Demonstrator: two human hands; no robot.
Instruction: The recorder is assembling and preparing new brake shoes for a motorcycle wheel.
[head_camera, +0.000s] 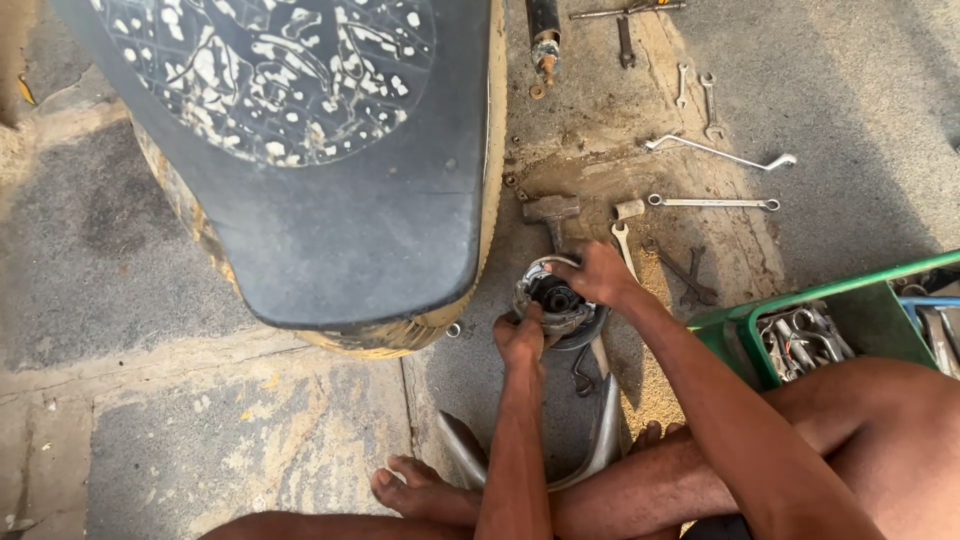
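Note:
A round metal mechanical part (553, 298), greasy and dark in the middle, lies on the concrete ground beside a two-wheeler's black seat (330, 170). My left hand (520, 338) grips the part's near edge. My right hand (598, 274) holds its far side, fingers curled over the rim. Both arms reach forward over my crossed bare legs. A curved chrome pipe (610, 430) runs from under the part toward my feet.
Several spanners (712, 202) and a hammer (552, 212) lie scattered on the ground beyond the part. A green toolbox (870, 310) full of wrenches stands at the right by my knee. The seat and yellow bodywork fill the upper left.

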